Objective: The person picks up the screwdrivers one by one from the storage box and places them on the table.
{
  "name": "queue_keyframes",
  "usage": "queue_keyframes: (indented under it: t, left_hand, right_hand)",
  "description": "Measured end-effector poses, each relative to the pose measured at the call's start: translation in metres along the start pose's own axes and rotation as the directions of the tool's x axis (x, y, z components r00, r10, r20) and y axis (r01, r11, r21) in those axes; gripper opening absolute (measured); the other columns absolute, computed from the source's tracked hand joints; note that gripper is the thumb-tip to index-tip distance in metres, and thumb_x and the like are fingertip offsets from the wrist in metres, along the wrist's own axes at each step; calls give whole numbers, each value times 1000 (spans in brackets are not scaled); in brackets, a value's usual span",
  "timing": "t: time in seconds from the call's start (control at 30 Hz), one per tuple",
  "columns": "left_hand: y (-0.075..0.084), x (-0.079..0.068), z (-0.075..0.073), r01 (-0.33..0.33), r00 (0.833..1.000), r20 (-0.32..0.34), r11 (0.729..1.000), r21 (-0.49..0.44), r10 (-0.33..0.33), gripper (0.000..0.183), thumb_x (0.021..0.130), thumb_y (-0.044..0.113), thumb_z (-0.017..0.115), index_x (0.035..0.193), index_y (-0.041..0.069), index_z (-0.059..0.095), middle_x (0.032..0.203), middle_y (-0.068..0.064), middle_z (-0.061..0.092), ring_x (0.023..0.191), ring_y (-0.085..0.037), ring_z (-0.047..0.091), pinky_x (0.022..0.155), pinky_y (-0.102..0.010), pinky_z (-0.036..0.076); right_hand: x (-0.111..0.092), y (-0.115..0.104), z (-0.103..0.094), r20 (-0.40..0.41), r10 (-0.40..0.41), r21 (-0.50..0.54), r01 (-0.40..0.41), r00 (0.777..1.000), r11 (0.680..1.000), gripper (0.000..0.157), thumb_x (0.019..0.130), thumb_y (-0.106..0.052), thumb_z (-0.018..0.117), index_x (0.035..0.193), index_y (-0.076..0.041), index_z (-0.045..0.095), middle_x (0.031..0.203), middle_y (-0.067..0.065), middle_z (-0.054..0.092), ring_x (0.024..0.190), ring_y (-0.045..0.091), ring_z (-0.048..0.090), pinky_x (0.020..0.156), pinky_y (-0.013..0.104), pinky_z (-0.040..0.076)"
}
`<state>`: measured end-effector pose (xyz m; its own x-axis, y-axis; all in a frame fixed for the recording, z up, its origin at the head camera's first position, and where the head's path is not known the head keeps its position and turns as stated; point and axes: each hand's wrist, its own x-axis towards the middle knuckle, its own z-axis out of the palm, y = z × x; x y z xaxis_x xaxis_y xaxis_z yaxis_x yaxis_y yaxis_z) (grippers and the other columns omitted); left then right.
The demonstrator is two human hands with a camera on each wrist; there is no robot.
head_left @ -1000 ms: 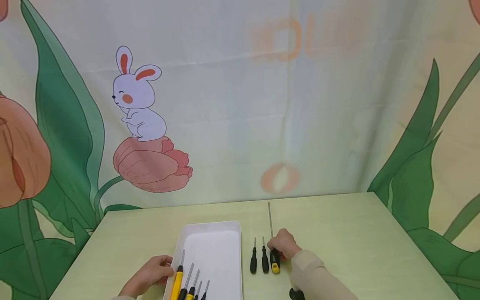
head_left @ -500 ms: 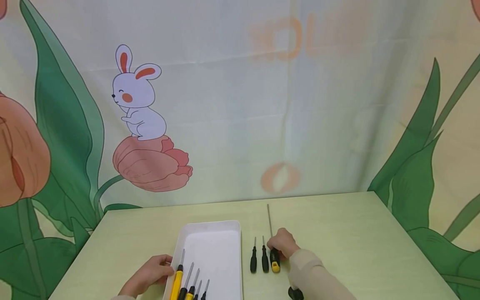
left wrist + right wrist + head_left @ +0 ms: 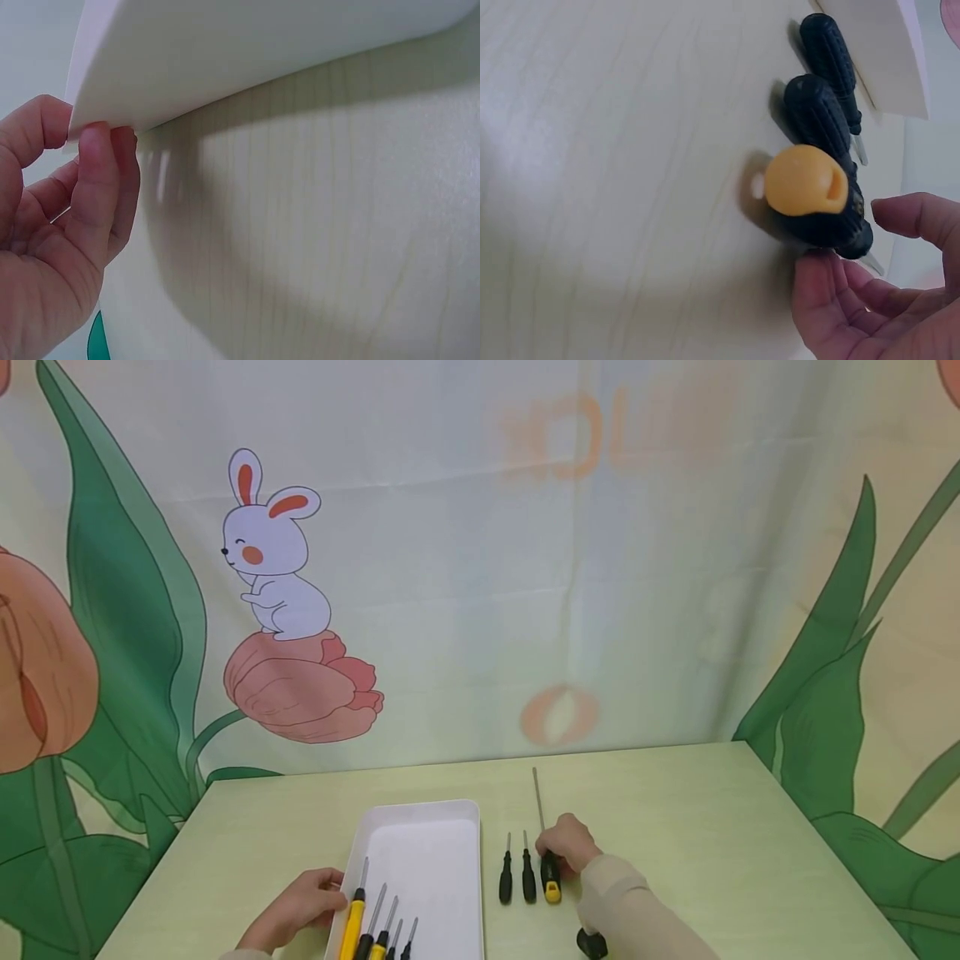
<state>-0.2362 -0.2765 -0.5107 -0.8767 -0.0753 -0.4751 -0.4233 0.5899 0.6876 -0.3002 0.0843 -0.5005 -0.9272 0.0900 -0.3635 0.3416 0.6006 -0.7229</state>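
Observation:
My left hand (image 3: 303, 900) pinches the left wall of a white tray (image 3: 431, 805); the left wrist view shows thumb and fingers on the tray's wall (image 3: 225, 52). Several yellow and black screwdrivers (image 3: 352, 928) lie in it, side by side. To the right of the tray, my right hand (image 3: 570, 843) holds a long-shafted black screwdriver with a yellow end (image 3: 552, 885) near the top of its handle. In the right wrist view, that yellow end (image 3: 802, 180) faces the camera, with thumb and fingers (image 3: 817, 285) on either side of the handle.
Two small black screwdrivers (image 3: 506, 883) lie parallel between the tray and the long one. A black object (image 3: 592, 943) shows partly under the right sleeve. Behind the pale wood-grain table (image 3: 712, 827) hangs a printed curtain with a rabbit (image 3: 277, 568) and tulips.
The long screwdriver has turned slightly, its tip shifting a little to the left. The left hand and the tray stay as they were.

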Motion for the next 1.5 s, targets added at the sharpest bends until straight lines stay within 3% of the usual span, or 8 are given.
queue_keyframes:
  t: [0.2,0.43,0.67,0.9,1.23,1.5]
  left_hand:
    - [0,-1,1,-17,1000,-14,1000,-4,17,40,75,7,57,111,-7,50,88,-12,54,72,-16,50,64,-27,47]
    - [0,-1,1,-19,1000,-11,1000,0,19,39,76,6,57,112,-7,49,89,-12,54,73,-16,50,65,-27,48]
    - [-1,-1,1,-28,999,-24,1000,-8,27,40,74,6,58,111,-7,50,88,-11,55,71,-15,51,65,-28,49]
    - [1,-2,0,-3,1000,-2,1000,4,3,39,76,7,57,112,-7,50,89,-12,55,73,-16,50,66,-28,48]
    - [0,-1,0,-8,1000,-1,1000,-1,8,40,76,7,57,113,-7,49,90,-12,55,73,-17,50,67,-28,49]
    - [0,0,1,-17,1000,-7,1000,-9,17,40,76,7,57,112,-7,49,89,-11,55,73,-16,50,66,-28,49]
  right_hand:
    - [-3,-7,-12,16,26,33,-26,1000,999,29,71,-15,58,90,3,46,70,12,48,52,23,48,45,31,44]
    - [-2,-11,-26,34,25,107,-29,999,994,37,75,-16,55,105,5,46,83,17,54,64,27,52,48,33,45]
    - [-9,-19,-32,30,15,133,-18,999,991,37,77,-16,53,106,4,45,83,15,53,62,24,50,48,31,44]
    - [-16,-26,-29,58,17,161,-26,998,987,31,75,-15,53,100,3,49,83,14,54,60,21,50,50,30,44]
    - [-28,-35,-13,137,-56,226,24,989,974,26,76,-16,54,97,-1,52,72,7,49,50,16,44,45,27,43]
    - [-39,-40,-1,211,-115,290,51,971,956,21,77,-16,55,90,-1,50,71,9,50,49,14,48,45,25,46]
